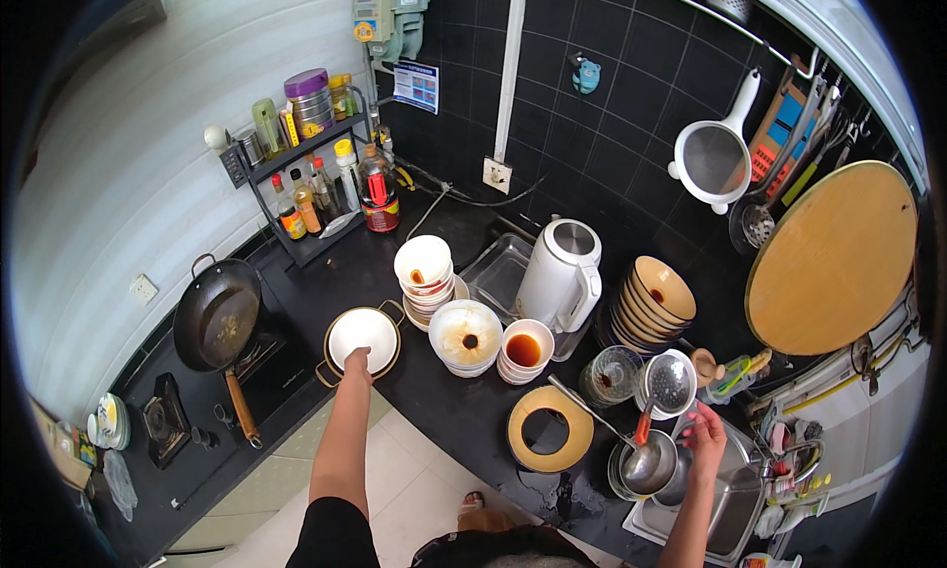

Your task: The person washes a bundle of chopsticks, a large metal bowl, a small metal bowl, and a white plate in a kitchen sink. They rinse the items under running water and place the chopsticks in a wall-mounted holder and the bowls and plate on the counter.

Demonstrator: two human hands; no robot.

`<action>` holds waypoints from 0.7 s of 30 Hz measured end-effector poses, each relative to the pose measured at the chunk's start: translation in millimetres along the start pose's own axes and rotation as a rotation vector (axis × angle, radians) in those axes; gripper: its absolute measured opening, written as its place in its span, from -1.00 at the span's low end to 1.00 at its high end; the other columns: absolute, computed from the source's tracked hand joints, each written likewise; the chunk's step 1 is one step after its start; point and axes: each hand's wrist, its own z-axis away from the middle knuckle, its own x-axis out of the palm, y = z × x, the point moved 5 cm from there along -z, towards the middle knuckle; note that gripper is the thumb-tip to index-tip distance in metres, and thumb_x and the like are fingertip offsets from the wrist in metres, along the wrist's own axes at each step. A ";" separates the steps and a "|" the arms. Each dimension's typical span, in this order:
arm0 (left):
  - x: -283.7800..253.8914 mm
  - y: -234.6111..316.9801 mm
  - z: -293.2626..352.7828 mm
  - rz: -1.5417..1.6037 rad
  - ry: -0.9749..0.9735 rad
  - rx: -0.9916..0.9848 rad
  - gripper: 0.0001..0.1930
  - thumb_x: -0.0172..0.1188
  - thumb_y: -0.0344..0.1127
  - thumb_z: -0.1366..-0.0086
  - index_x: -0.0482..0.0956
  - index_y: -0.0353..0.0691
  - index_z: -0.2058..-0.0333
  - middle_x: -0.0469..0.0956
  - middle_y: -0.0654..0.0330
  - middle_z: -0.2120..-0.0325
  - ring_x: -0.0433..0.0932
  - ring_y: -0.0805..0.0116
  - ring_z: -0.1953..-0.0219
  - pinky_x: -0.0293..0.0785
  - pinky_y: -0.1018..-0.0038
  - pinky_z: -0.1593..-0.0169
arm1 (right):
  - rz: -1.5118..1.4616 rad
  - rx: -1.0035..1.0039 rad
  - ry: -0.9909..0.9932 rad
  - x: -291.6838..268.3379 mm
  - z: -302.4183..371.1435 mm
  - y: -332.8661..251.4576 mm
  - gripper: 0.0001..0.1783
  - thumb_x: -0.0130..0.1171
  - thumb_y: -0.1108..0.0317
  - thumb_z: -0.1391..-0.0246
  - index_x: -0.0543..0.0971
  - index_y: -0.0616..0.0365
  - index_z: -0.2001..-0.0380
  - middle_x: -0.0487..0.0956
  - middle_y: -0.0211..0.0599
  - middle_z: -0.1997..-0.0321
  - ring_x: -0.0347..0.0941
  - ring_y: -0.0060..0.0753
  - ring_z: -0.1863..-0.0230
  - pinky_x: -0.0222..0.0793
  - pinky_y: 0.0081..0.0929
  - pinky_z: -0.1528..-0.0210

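My left hand grips the near rim of a white bowl. That bowl sits in a two-handled pan with a gold rim on the counter. Over the sink's left side, my right hand has its fingers apart and holds nothing that I can see. Beside it are a metal ladle resting on stacked bowls and a slotted spoon with a red-and-black handle. Stacked white bowls, stained brown inside, stand right of the pan. A larger stained white bowl stands closer to me.
A white kettle stands behind a cup of brown liquid. Brown bowls are stacked to its right. A yellow ring-shaped mat lies near the front edge. At left, a wok sits on the stove, its handle jutting out.
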 end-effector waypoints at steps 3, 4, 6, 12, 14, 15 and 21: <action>6.5 -6.7 6.8 0.018 0.059 0.064 -0.46 0.07 -0.30 -0.03 0.19 -0.33 0.00 0.13 0.00 -0.05 0.13 0.08 -0.08 0.16 0.17 0.00 | -0.003 0.037 0.040 -27.5 5.8 16.6 -0.71 -0.02 0.33 -0.03 0.41 0.13 0.14 0.51 -0.45 0.35 0.32 -0.74 0.59 0.19 -0.82 0.64; 11.4 -8.6 16.5 0.046 0.088 0.092 -0.50 0.09 -0.34 -0.03 0.26 -0.38 0.03 0.22 -0.03 -0.01 0.18 0.13 -0.06 0.15 0.23 -0.01 | 0.005 0.055 0.059 -35.7 8.4 21.1 -0.71 -0.01 0.33 -0.03 0.41 0.12 0.14 0.51 -0.46 0.35 0.32 -0.74 0.59 0.18 -0.81 0.64; 15.6 -14.7 22.8 0.001 0.014 0.176 -0.52 0.09 -0.35 -0.01 0.27 -0.40 0.06 0.29 -0.02 0.06 0.25 0.13 0.00 0.17 0.28 0.00 | 0.023 0.092 0.113 -57.5 16.6 31.8 -0.71 -0.01 0.32 -0.03 0.41 0.11 0.14 0.51 -0.47 0.34 0.31 -0.74 0.59 0.18 -0.80 0.63; 33.7 -35.5 70.9 -0.154 -0.067 0.473 -0.53 0.10 -0.33 -0.04 0.29 -0.37 0.06 0.39 0.04 0.18 0.34 0.26 0.13 0.23 0.45 0.06 | 0.186 0.182 0.172 -110.7 10.5 115.3 -0.76 0.04 0.31 0.01 0.47 0.07 0.22 0.53 -0.41 0.32 0.40 -0.62 0.48 0.26 -0.67 0.56; 56.3 -38.3 133.3 -0.190 -0.093 0.476 -0.57 0.10 -0.35 -0.06 0.30 -0.32 0.06 0.41 0.13 0.22 0.36 0.36 0.20 0.27 0.47 0.12 | 0.451 0.107 0.248 -151.9 15.4 166.5 -0.77 0.09 0.30 0.04 0.49 0.14 0.30 0.52 -0.36 0.35 0.41 -0.57 0.41 0.32 -0.60 0.47; 64.2 -44.0 138.5 -0.197 -0.102 0.554 -0.60 0.09 -0.38 -0.06 0.32 -0.31 0.09 0.41 0.14 0.23 0.37 0.38 0.23 0.28 0.49 0.14 | 0.537 -0.020 0.272 -166.2 17.8 191.6 -0.75 0.12 0.27 0.07 0.49 0.21 0.34 0.53 -0.33 0.40 0.42 -0.53 0.40 0.35 -0.58 0.38; 91.6 -81.3 210.2 -0.308 -0.351 0.872 -0.79 0.07 -0.53 -0.02 0.44 -0.30 0.29 0.45 0.25 0.44 0.40 0.50 0.41 0.32 0.61 0.26 | 0.506 0.411 0.145 -139.0 32.9 212.2 -0.48 0.17 0.05 0.16 0.45 0.36 0.33 0.52 -0.11 0.46 0.47 -0.31 0.46 0.36 -0.47 0.37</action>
